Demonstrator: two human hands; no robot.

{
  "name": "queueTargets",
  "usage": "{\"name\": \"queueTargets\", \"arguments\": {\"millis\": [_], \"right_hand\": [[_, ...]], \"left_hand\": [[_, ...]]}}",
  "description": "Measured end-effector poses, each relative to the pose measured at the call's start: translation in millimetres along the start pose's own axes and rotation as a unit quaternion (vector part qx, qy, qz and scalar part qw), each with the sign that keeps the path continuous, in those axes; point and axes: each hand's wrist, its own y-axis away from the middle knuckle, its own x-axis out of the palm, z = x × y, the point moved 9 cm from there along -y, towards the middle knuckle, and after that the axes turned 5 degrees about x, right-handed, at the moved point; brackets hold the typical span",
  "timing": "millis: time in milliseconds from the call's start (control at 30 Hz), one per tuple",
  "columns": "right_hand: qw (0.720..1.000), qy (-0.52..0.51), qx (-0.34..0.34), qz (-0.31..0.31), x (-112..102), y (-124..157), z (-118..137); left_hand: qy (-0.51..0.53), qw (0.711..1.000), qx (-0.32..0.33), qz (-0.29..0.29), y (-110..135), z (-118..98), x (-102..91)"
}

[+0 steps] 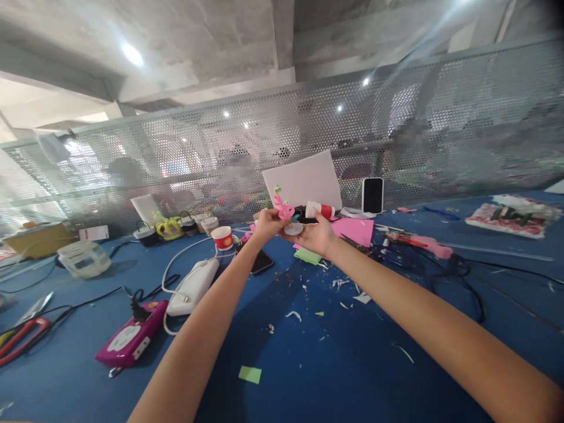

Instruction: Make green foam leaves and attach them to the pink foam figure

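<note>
Over blue table (308,364): pinching pink curl (284,208) in left grip (269,225), holding white disc (293,229) beneath curl in right grip (318,236) — best kept flat.

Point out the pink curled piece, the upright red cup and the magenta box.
Pink curled piece (284,210): head view, middle of its curls.
Upright red cup (221,240): head view, front wall.
Magenta box (133,333): head view, top face.

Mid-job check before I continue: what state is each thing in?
Left hand: pinching pink craft
Right hand: palm up, supporting white disc
Red cup: upright
Cup stack: on its side
White-framed screen: upright, dark
Black phone: flat, dark
Purple power strip: plug inserted
Scissors: opening unclear
</note>
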Motion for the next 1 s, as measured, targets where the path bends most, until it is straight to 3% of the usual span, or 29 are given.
{"name": "queueTargets", "arguments": {"millis": [300,567,800,1000], "right_hand": [[1.000,0.011,0.005,0.006,-0.4,-2.6,-2.9],[1.000,0.016,-0.003,-0.012,2.3,1.7,-2.8],[0.997,0.034,0.012,-0.074,-7.7,0.7,-5.0],[0.999,0.036,-0.001,-0.035,6.1,1.0,-2.7]], "left_hand": [[-0.002,1.000,-0.008,0.030,1.4,-0.1,5.6],[0.006,0.999,-0.020,0.024,5.9,-5.6,5.6],[0.024,0.999,-0.024,0.018,7.1,5.9,11.3],[0.057,0.998,-0.012,-0.020,8.3,5.4,7.3]]}}
